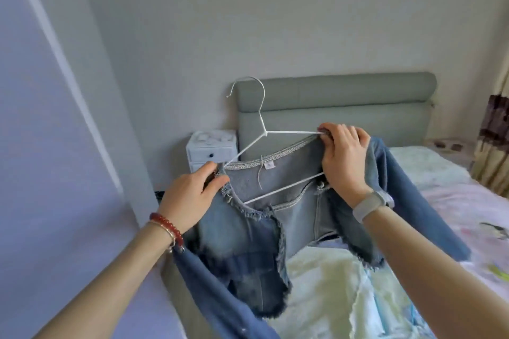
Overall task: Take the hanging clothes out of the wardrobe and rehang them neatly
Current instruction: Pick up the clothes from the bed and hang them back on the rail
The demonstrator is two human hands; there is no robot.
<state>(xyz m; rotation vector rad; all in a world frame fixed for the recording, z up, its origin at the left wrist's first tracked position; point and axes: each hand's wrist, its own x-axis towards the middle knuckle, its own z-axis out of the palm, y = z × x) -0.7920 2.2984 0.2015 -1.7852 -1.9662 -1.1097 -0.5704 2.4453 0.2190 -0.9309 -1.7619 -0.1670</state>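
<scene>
A blue denim jacket (pixel 264 217) with frayed edges is in the middle of the frame, held up in the air over the bed (pixel 429 201). A white wire hanger (pixel 264 132) sits inside its neck, with the hook sticking up toward the upper middle of the frame. The left hand (pixel 190 195) pinches the jacket's shoulder and the hanger's end, left of the middle. The right hand (pixel 344 154) has its fingers curled around the other shoulder and hanger end, right of the middle. 1 sleeve hangs down at the lower left and 1 falls to the right.

A red bead bracelet (pixel 168 226) is on the left wrist. A grey wristband (pixel 370 205) is on the right wrist. Behind the jacket are a grey padded headboard (pixel 358 102) and a small white drawer box (pixel 210 148). A pale fluffy blanket (pixel 330 297) lies on the bed at the bottom.
</scene>
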